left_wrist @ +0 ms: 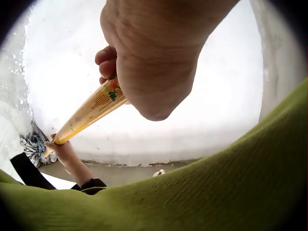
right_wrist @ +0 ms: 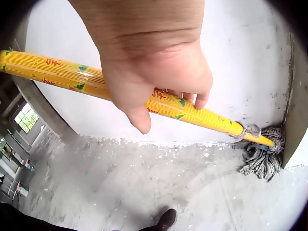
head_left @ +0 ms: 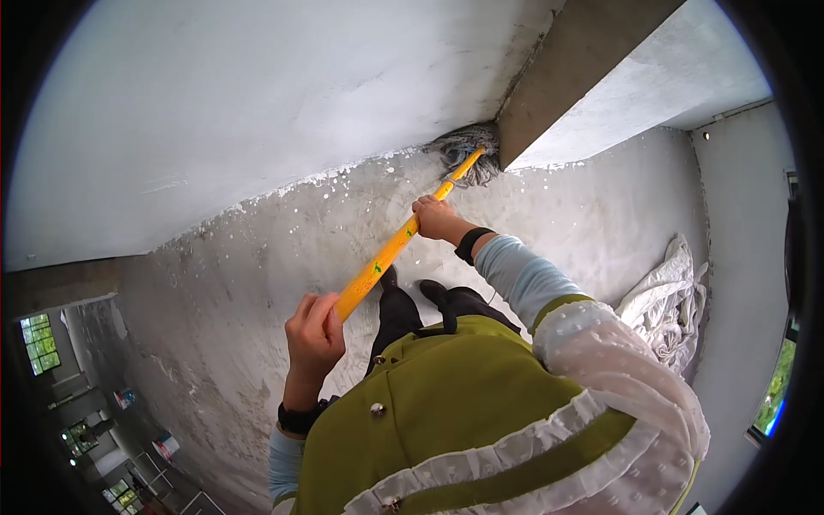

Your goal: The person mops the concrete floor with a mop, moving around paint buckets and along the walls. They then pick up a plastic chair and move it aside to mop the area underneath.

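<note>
A mop with a yellow patterned handle [head_left: 378, 268] slants from the person's body down to the corner of wall and pillar. Its grey string head [head_left: 470, 156] lies on the floor there, against the base of both. My left hand [head_left: 314, 339] grips the handle's upper end; in the left wrist view its curled fingers [left_wrist: 107, 62] show beside the wrist. Farther down the shaft, my right hand [head_left: 436, 218] holds it with thumb and fingers around it. A strip of grey cloth [right_wrist: 249, 130] is wrapped round the shaft just above the strings.
The concrete floor [head_left: 257, 283] carries white paint specks along the white wall [head_left: 283, 103]. A brown-sided pillar [head_left: 566, 77] juts out beside the mop head. Crumpled white sheeting [head_left: 665, 300] lies at the right wall. Buckets [head_left: 165, 445] stand far off at left.
</note>
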`<state>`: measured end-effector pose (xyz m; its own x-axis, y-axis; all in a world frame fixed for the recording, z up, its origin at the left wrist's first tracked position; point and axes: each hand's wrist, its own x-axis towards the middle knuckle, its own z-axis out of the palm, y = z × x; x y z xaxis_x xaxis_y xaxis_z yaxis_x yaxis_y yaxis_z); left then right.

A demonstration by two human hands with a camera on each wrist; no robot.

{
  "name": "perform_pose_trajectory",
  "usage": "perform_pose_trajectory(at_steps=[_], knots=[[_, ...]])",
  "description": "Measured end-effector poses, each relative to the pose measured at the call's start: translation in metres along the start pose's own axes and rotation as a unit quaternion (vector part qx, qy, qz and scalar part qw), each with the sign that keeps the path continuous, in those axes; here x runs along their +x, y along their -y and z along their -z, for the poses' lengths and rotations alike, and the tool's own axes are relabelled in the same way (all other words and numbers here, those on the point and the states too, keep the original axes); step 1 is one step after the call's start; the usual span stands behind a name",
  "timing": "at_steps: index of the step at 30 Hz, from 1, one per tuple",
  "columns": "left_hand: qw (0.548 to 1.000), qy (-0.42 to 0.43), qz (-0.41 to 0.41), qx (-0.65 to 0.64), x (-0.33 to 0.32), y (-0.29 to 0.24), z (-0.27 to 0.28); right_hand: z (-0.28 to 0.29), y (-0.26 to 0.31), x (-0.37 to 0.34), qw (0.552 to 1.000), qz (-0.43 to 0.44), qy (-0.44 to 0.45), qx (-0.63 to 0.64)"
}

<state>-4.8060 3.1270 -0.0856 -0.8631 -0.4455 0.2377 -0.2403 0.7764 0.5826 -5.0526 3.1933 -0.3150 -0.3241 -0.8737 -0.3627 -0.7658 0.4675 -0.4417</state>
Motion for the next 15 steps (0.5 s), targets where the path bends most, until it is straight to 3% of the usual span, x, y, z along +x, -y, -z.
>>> perform_pose_trajectory(at_steps=[2, 15], knots=[[1.000, 0.007, 0.025, 0.003, -0.001, 0.006, 0.003, -0.005, 0.002, 0.003, 1.000, 0.015, -0.016, 0.003], [0.999, 0.036, -0.015, -0.037, 0.087, 0.087, 0.049, 0.023, 0.032, 0.080, 0.999, -0.041, -0.034, 0.001]])
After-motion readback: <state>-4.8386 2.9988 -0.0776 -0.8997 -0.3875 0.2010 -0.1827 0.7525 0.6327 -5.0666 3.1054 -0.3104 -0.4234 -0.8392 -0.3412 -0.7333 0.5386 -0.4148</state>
